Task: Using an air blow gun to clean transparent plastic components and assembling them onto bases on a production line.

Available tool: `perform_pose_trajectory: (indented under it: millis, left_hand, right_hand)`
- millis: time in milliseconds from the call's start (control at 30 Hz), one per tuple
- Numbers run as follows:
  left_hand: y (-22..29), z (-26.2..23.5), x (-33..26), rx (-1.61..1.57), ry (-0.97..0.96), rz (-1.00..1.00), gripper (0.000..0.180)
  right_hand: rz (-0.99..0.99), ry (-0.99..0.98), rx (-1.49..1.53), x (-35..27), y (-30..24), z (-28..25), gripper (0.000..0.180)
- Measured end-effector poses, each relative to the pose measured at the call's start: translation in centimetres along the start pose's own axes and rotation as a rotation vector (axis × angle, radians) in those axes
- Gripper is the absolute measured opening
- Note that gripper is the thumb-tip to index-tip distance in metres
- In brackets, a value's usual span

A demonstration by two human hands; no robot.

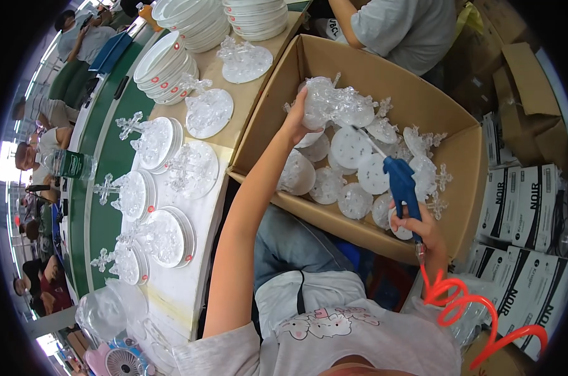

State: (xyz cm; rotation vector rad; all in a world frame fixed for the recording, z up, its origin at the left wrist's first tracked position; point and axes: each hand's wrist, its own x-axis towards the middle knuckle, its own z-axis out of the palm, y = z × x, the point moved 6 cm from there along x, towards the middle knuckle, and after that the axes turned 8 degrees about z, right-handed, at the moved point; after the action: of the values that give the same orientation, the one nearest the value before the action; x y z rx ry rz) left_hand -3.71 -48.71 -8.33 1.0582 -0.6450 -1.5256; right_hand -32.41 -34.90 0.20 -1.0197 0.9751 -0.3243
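Over the cardboard box (359, 229), my left hand (298, 116) grips a clear plastic figure on a round base (334, 103). My right hand (417, 224) is wrapped around a blue air blow gun (401, 178), whose thin nozzle points up and left toward the held figure. A coiled red hose (459, 294) runs from the gun's lower end to the lower right. Beneath both hands, the box holds several more clear figures with round frosted bases (351, 148), lying at various angles.
On the worktable (177, 307) to my left stand several clear figures on white round discs (169, 237). Stacks of white discs (165, 66) rise at its far end. Another person (403, 31) sits beyond the box. Printed cartons (522, 200) are piled at right; a small fan (124, 360) sits lower left.
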Motion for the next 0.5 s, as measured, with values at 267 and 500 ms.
perform_pose_trajectory:
  millis: [267,500]
  left_hand:
    - [-1.2,-3.6,1.5,0.250,0.203,-0.054,0.077]
    - [-1.0,-3.7,1.0,0.298,0.286,0.004,0.076]
  right_hand:
    - [-0.034,-0.091,0.008,0.7,-0.6,1.5,0.036]
    - [0.037,-0.167,-0.026,1.8,0.1,2.8,0.037]
